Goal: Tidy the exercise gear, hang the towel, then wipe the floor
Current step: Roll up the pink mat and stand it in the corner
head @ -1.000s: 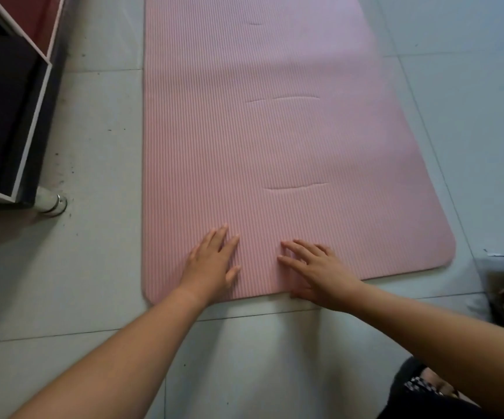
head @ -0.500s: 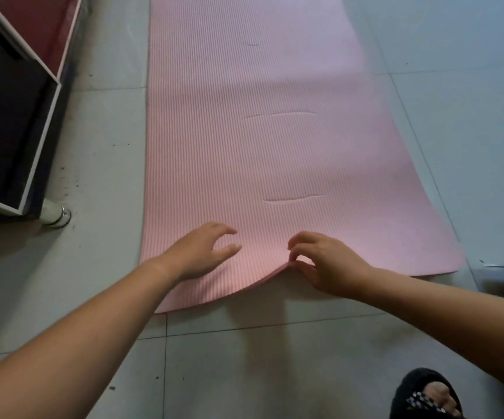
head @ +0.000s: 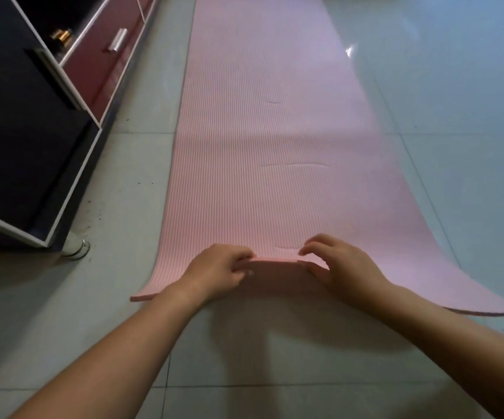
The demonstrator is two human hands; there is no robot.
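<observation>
Both hands, the left hand [head: 214, 272] and the right hand [head: 340, 264], pinch the near edge of the pink mat [head: 269, 152] lying on the floor [head: 130, 334], lifted probably to begin rolling it.

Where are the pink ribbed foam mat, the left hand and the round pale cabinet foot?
pink ribbed foam mat [head: 260, 192]: head view, flat ribbed top surface.
left hand [head: 214, 271]: head view, back of the hand gripping the mat's near edge.
round pale cabinet foot [head: 76, 247]: head view, its pale side wall.
</observation>
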